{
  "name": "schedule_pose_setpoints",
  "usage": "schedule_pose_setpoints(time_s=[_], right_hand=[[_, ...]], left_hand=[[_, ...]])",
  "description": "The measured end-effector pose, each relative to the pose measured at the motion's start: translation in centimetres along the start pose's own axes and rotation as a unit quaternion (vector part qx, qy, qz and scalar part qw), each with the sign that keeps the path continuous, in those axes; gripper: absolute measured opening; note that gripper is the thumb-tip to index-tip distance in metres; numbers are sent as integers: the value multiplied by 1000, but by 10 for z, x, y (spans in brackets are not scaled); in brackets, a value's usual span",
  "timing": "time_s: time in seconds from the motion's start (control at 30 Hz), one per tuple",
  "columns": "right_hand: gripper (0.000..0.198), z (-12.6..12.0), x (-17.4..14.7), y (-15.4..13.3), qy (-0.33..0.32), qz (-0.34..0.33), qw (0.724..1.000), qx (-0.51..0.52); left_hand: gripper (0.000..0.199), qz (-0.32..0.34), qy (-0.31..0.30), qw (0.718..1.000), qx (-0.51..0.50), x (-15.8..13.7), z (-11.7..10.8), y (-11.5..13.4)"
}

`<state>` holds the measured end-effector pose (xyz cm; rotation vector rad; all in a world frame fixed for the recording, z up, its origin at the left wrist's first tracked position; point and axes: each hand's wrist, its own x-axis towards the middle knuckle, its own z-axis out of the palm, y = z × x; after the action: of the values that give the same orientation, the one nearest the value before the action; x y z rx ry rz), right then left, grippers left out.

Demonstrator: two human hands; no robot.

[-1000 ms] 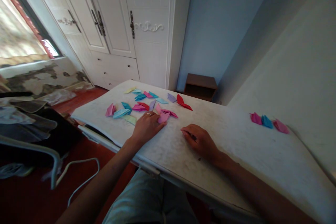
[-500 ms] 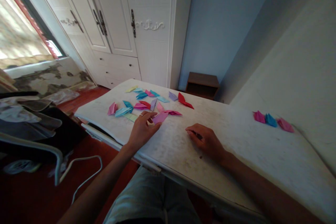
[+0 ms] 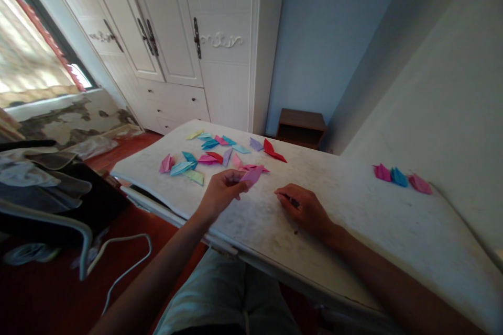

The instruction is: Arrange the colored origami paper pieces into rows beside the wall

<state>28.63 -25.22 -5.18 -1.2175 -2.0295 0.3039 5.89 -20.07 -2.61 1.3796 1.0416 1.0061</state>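
Observation:
Between the thumb and fingers of my left hand [image 3: 226, 191] is a folded purple paper piece [image 3: 253, 175], held above the table's near middle. My right hand [image 3: 302, 207] rests on the tabletop with curled fingers; whether anything is in them is hidden. Just beyond the left hand lie several folded papers: a pink one [image 3: 237, 160], a pale green one [image 3: 194, 176], a light blue one [image 3: 182, 168] and a magenta one [image 3: 208, 159]. Farther back are a red folded paper [image 3: 274, 151] and a lavender one [image 3: 256, 144].
At the right by the wall sit a magenta folded paper [image 3: 382, 172], a blue one [image 3: 398, 177] and a pink one [image 3: 420, 183]. A white wardrobe [image 3: 223, 78] and a brown nightstand [image 3: 302, 118] stand beyond the white table [image 3: 338, 183]. A chair [image 3: 43, 214] is at the left.
My left hand has lifted the purple paper piece and moved it slightly right, uncovering the pale green paper. My right hand has stayed in nearly the same place. The view has shifted slightly.

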Motion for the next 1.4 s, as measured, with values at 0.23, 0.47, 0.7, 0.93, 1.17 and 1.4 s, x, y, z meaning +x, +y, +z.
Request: schedule_pose_setpoints(time_s=[0.23,0.47,0.7,0.93,1.17,1.4], right_hand=[[22,-37,-2,6,125,11,991,-38],[26,-104,-34,31,226,139,960,-88],[32,-141,-76,70,239,232,928,-165],[25,-139,-83,92,97,345,913,-195],[34,-136,-78,92,104,380,897,-200],[32,-134,-76,94,113,406,883,-208]], left_hand=[[31,-36,-102,991,-82,15,52,21],[21,-52,-205,976,-60,66,140,28],[17,-107,-226,968,19,108,241,24],[1,-95,-256,953,134,144,301,9],[27,-30,-310,930,195,161,327,2],[62,123,-283,907,285,157,323,-5]])
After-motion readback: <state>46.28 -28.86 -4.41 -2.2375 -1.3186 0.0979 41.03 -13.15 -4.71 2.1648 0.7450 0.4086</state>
